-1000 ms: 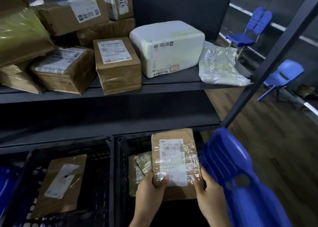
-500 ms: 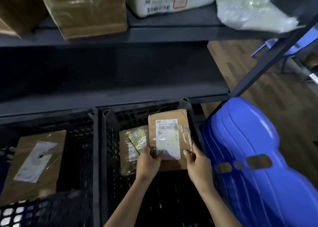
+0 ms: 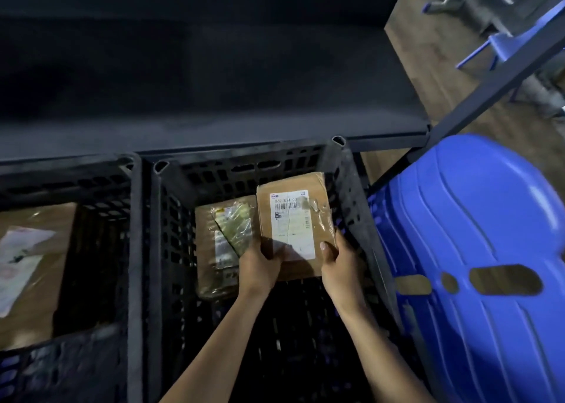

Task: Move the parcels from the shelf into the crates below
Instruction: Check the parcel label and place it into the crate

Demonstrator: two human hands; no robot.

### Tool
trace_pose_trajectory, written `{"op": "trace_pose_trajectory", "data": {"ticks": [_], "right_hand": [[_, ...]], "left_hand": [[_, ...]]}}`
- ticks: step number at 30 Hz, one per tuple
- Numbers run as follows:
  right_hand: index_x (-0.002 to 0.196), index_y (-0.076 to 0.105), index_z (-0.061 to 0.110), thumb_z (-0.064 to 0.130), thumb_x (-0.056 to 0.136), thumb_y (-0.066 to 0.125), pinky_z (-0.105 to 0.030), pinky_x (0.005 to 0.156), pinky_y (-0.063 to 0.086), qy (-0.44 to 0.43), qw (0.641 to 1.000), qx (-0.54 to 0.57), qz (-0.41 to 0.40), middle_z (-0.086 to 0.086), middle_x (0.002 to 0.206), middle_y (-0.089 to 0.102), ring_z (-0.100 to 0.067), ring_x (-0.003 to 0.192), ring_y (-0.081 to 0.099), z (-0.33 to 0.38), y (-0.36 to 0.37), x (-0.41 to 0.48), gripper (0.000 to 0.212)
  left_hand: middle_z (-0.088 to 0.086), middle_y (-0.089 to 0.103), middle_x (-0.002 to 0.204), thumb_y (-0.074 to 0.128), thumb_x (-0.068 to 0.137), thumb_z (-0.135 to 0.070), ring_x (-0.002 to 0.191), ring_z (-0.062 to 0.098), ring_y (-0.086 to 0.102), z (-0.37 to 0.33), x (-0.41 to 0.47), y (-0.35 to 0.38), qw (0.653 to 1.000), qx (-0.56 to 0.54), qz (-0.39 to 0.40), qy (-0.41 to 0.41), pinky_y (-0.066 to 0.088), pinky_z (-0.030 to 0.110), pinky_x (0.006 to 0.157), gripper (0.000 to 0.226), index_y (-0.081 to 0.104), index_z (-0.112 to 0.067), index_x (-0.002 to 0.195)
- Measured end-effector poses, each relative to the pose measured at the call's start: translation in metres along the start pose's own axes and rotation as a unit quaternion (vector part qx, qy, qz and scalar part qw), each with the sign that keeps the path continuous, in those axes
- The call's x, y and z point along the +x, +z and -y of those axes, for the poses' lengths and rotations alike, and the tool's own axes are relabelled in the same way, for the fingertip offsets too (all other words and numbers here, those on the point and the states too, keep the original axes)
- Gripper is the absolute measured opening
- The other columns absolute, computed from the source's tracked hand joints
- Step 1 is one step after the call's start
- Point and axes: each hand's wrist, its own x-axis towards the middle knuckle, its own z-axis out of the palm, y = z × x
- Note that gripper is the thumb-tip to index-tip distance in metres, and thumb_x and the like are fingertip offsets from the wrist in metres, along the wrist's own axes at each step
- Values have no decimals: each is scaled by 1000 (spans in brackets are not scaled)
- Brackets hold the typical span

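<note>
Dark metal shelf: is spanning the upper half of the view, its bare board sitting just above the crates, while a slanted upright is crossing at its right end.
Blue plastic chair: is filling the lower right, its ribbed, slotted back standing just beside the right crate.
Wooden floor: is showing brown planks beyond the shelf's right end, with a second blue chair standing well back on it.
Right crate: is standing under the shelf edge, black and latticed, with both forearms reaching into it.
Left crate: is standing flush against the right crate.
Large parcel: is lying flat in the left crate, white label up.
Held parcel: is sitting inside the right crate toward its far right corner, label up; whether it is touching the bottom cannot be told.
Taped parcel: is lying in the right crate, just left of the held parcel.
Left hand: is gripping the held parcel's near left corner, thumb on top.
Right hand: is gripping its near right edge, thumb on top.
</note>
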Motion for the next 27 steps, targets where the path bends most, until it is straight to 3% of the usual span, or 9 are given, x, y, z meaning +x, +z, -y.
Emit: {"op": "trace_pose_trajectory", "data": {"ticks": [5, 9, 12, 14, 16, 20, 22, 25, 27], "right_hand": [[145, 39, 20, 26, 98, 49, -34, 89, 47, 18, 999, -40, -26, -11, 128, 61, -29, 117, 58, -10, 16, 16, 47], [145, 39, 15, 21, 99, 47, -34, 87, 45, 22, 998, -62, -13, -16, 126, 62, -31, 115, 59, -19, 24, 28, 46], [142, 43, 12, 18, 99, 47, -30, 90, 44, 32, 999, -37, -4, -15, 129, 60, -28, 118, 57, -27, 32, 32, 43], [141, 44, 10, 18, 99, 47, -25, 91, 42, 28, 999, -35, -6, -14, 130, 60, -26, 119, 56, -33, 37, 31, 43], [140, 44, 10, 19, 99, 47, -21, 85, 39, 19, 999, -49, -15, -13, 129, 61, -25, 117, 58, -38, 40, 31, 43], [144, 39, 11, 22, 100, 45, -23, 88, 40, 15, 996, -88, -18, -13, 134, 57, -25, 121, 55, -36, 41, 32, 47], [149, 28, 10, 23, 99, 44, -24, 98, 38, -30, 990, -136, -19, -10, 146, 44, -22, 131, 47, -32, 37, 26, 54], [152, 10, 11, 21, 97, 47, -24, 112, 21, -140, 960, -240, 25, -4, 161, 11, -18, 146, 17, -31, 29, 16, 68], [152, 2, 12, 16, 94, 46, -27, 115, 7, -184, 930, -307, 89, -4, 161, -4, -20, 148, 0, -34, 23, 11, 73]], "left_hand": [[-6, 62, 88, 72, 81, -33, 79, 13, 57, 7, 8, 10, 1000, 15, 8, 12, 39, 20, 64, 33, 61, -10, 102], [-13, 54, 75, 73, 81, -27, 63, 2, 49, 4, 9, 16, 999, 24, -19, 41, 37, 8, 50, 27, 61, -12, 101], [-21, 51, 76, 74, 79, -13, 61, -14, 44, 3, 6, 23, 998, -19, -27, 52, 37, -4, 52, 28, 59, -12, 102], [-11, 56, 86, 73, 79, -8, 67, -8, 50, 6, 6, 28, 998, -23, -31, 40, 39, -2, 53, 34, 55, -9, 107], [0, 61, 97, 71, 80, -9, 80, 8, 58, 9, 8, 33, 999, -3, -29, 23, 39, 5, 53, 38, 51, -7, 113], [16, 54, 119, 67, 85, -13, 106, 28, 57, 11, 9, 37, 998, 66, -12, 17, 42, 21, 73, 57, 37, -3, 132], [17, 41, 134, 67, 84, -10, 117, 30, 49, 10, 6, 34, 995, 85, -26, 50, 41, 23, 83, 70, 26, -5, 141], [17, 25, 150, 64, 87, -16, 134, 32, 36, 9, -3, 26, 973, 190, -34, 130, 40, 29, 101, 76, 19, -5, 147], [18, 33, 150, 75, 78, -24, 138, 33, 36, 13, -10, 24, 931, 289, -11, 223, 43, 33, 104, 81, 34, 2, 143]]}}
